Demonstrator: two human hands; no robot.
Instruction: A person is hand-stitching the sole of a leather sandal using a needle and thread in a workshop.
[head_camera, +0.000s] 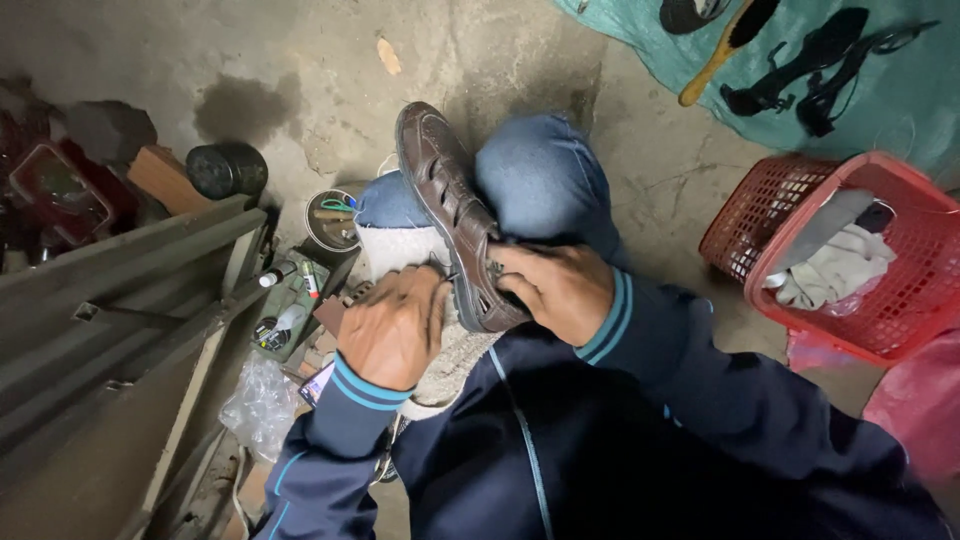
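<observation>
A brown shoe is propped on the knees, its heel end clasped by the right hand. The left hand is pressed, fingers curled, against its side over a pale cloth. The shoe could be tipped off if the grip loosened.

Dim, soft, even light with no glare. Weak shadows pool on the floor beyond the knees. The left clutter sinks into gloom. Focus is fair centrally; edges stretch and soften slightly.

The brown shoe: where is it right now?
The brown shoe sits mid-frame in the head view, across the knees, between the left hand and right hand.
</observation>
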